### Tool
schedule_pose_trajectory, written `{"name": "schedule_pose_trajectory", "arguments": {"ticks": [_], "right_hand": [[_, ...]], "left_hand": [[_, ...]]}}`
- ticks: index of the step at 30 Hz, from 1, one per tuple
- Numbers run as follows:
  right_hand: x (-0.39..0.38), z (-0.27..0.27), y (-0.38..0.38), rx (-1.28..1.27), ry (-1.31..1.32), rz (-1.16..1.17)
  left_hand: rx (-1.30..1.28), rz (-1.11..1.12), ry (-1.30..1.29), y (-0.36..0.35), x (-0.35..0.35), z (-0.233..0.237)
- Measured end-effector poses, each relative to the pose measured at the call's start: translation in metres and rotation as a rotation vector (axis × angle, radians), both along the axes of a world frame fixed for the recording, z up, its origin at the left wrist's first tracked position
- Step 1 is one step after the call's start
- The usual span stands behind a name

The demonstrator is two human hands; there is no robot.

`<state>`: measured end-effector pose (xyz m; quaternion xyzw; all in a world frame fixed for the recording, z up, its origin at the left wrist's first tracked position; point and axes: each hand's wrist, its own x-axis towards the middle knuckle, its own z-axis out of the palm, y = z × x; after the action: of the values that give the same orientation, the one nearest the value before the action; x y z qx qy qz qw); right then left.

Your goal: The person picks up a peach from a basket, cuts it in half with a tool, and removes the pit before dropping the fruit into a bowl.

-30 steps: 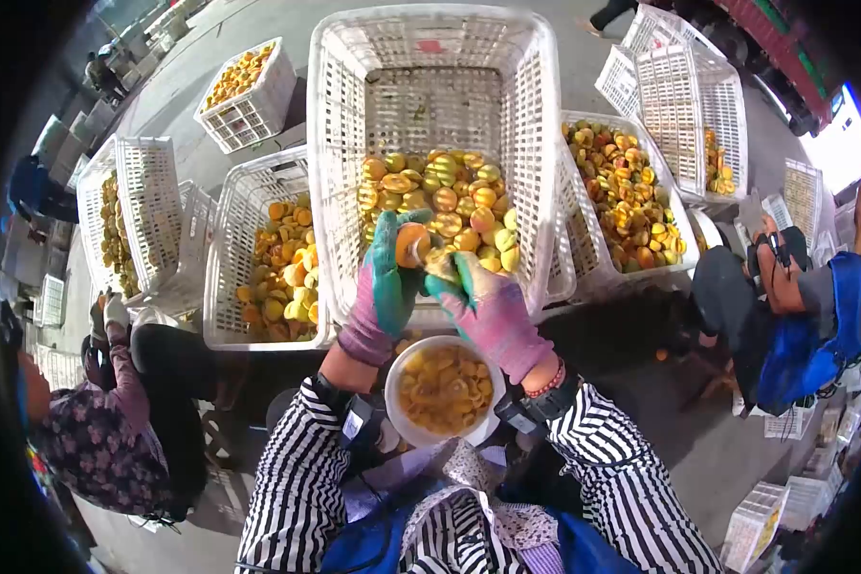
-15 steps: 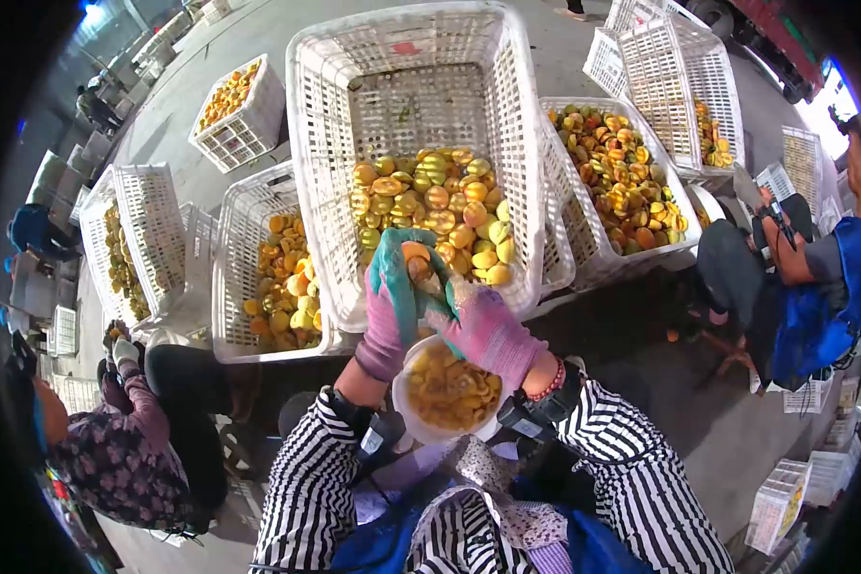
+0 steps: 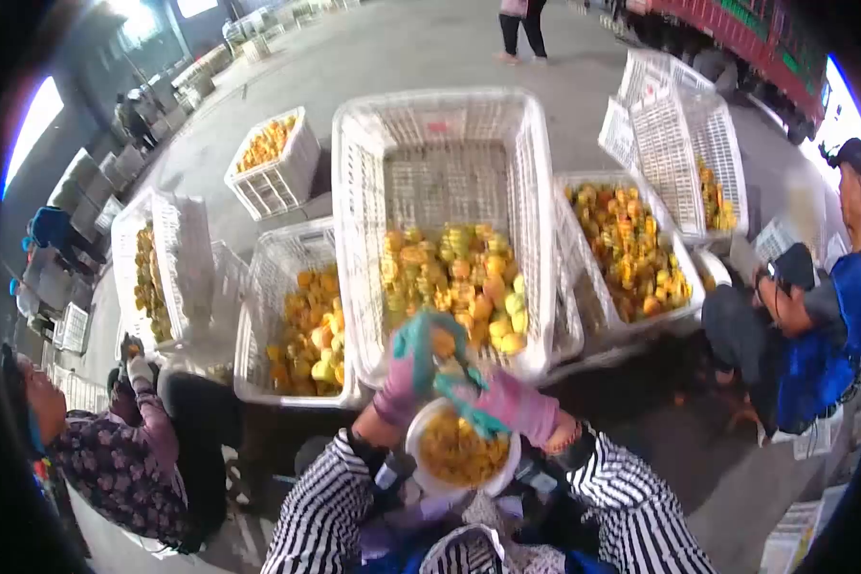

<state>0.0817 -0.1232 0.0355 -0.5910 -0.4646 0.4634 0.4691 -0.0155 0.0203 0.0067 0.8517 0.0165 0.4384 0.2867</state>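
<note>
Above the white bucket (image 3: 414, 446) of cut orange fruit pieces, my left hand (image 3: 419, 362), in a pink and green glove, is wrapped round an orange fruit (image 3: 443, 342). My right hand (image 3: 500, 402), gloved alike, is closed just beside it, its fingers angled down over the bucket; what it holds is blurred. Directly beyond my hands a large white crate (image 3: 346, 172) tilts toward me, with yellow-green and orange fruit (image 3: 454, 277) in its lower part.
White crates of fruit stand at the left (image 3: 258, 383) and right (image 3: 684, 297), with a smaller crate (image 3: 277, 187) farther back. A co-worker (image 3: 115, 459) sits at left, another (image 3: 823, 325) at right. A person (image 3: 521, 29) stands at the far back near a red truck (image 3: 746, 48).
The view has tilted up, so crates and hands sit lower in it. My right hand has parted slightly from the fruit and its fingers now point down over the bucket.
</note>
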Motion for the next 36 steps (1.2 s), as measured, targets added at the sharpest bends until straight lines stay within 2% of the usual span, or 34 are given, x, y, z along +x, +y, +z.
{"name": "schedule_pose_trajectory", "arguments": {"ticks": [1, 3, 5, 6, 7, 8, 9, 10, 11, 12, 13, 14, 15, 16, 17, 19, 20, 21, 22, 23, 25, 27, 28, 29, 30, 31, 32, 33, 34, 35, 36], "right_hand": [[-0.002, -0.009, 0.0, 0.053, -0.002, -0.033], [0.003, -0.014, -0.006, -0.15, 0.4, 0.113], [0.002, -0.021, -0.011, -0.183, 0.525, 0.197], [-0.009, -0.018, -0.017, -0.336, 0.906, 0.004], [-0.008, -0.018, -0.021, -0.326, 0.898, 0.001], [-0.006, -0.017, -0.024, -0.23, 0.655, 0.126], [-0.005, -0.016, -0.027, -0.135, 0.409, 0.247], [-0.014, -0.006, -0.031, -0.134, 0.536, 0.196], [-0.016, -0.009, -0.034, -0.128, 0.53, 0.197], [-0.017, -0.016, -0.038, -0.137, 0.605, 0.223], [-0.018, -0.028, -0.041, -0.15, 0.68, 0.251], [-0.014, -0.057, -0.04, -0.078, 0.928, 0.209], [-0.01, -0.064, -0.038, -0.078, 0.924, 0.211], [-0.006, -0.07, -0.036, -0.206, 1.229, 0.197], [-0.004, -0.075, -0.035, -0.338, 1.536, 0.176], [-0.005, -0.083, -0.037, -0.613, 2.154, 0.117], [-0.006, -0.084, -0.038, -0.76, 2.458, 0.077], [-0.003, -0.083, -0.039, -0.914, 2.752, 0.029], [-0.016, -0.033, -0.041, -0.658, 1.996, -0.242], [-0.022, -0.022, -0.048, -0.664, 1.998, -0.247], [-0.031, -0.01, -0.058, -0.089, 0.518, 0.227], [-0.036, -0.006, -0.059, -0.023, 0.502, 0.206], [-0.038, -0.004, -0.058, -0.117, 0.59, 0.256], [-0.038, 0.0, -0.059, -0.217, 0.677, 0.308], [-0.041, 0.006, -0.064, -0.21, 0.751, 0.253], [-0.038, -0.013, -0.066, -0.261, 0.899, 0.226], [-0.037, -0.011, -0.065, -0.123, 0.631, 0.194], [-0.037, -0.009, -0.065, 0.009, 0.362, 0.164], [-0.032, -0.028, -0.063, 0.108, 0.077, 0.235], [-0.022, -0.065, -0.061, 0.202, -0.201, 0.308], [-0.014, -0.118, -0.069, 0.141, -0.492, 0.296]], "left_hand": [[-0.055, -0.074, 0.049, 0.004, -0.006, -0.011], [-0.298, -0.078, 0.048, -0.014, -0.01, -0.002], [-0.281, -0.137, 0.068, -0.017, -0.015, 0.011], [-0.35, -0.15, 0.119, -0.02, -0.019, 0.012], [-0.419, -0.164, 0.171, -0.023, -0.022, 0.015], [-0.247, -0.158, 0.114, -0.027, -0.022, 0.026], [-0.239, -0.162, 0.104, -0.03, -0.022, 0.022], [-0.602, -0.241, 0.101, -0.033, -0.024, 0.01], [-0.965, -0.316, 0.098, -0.036, -0.027, 0.001], [-0.955, -0.318, 0.091, -0.037, -0.029, -0.002], [-0.828, -0.277, 0.107, -0.037, -0.031, -0.005], [-0.705, -0.235, 0.124, -0.039, -0.034, -0.007], [-0.584, -0.193, 0.142, -0.042, -0.036, -0.008], [-0.53, -0.029, 0.131, -0.048, -0.033, -0.003], [-0.531, -0.032, 0.133, -0.051, -0.029, 0.001], [-0.114, 0.131, 0.044, -0.055, -0.028, 0.006], [-0.119, 0.125, 0.048, -0.057, -0.029, 0.006], [-0.281, 0.012, 0.035, -0.056, -0.029, 0.007], [-0.445, -0.1, 0.025, -0.056, -0.031, 0.005], [-0.609, -0.211, 0.015, -0.055, -0.035, 0.002], [-0.524, -0.14, 0.105, -0.061, -0.04, -0.001], [-0.914, -0.239, 0.05, -0.08, -0.042, 0.016], [-0.788, -0.253, 0.146, -0.078, -0.046, 0.018], [-0.803, -0.254, 0.148, -0.077, -0.047, 0.02], [-0.823, -0.251, 0.176, -0.078, -0.048, 0.023], [-0.836, -0.249, 0.204, -0.075, -0.05, 0.027], [-0.768, -0.183, 0.32, -0.07, -0.052, 0.03], [-0.818, -0.127, 0.383, -0.062, -0.052, 0.034], [-0.869, -0.136, 0.285, -0.047, -0.055, 0.029], [-0.927, -0.138, 0.19, -0.033, -0.059, 0.026], [-0.868, -0.046, 0.1, -0.021, -0.064, 0.022]]}}
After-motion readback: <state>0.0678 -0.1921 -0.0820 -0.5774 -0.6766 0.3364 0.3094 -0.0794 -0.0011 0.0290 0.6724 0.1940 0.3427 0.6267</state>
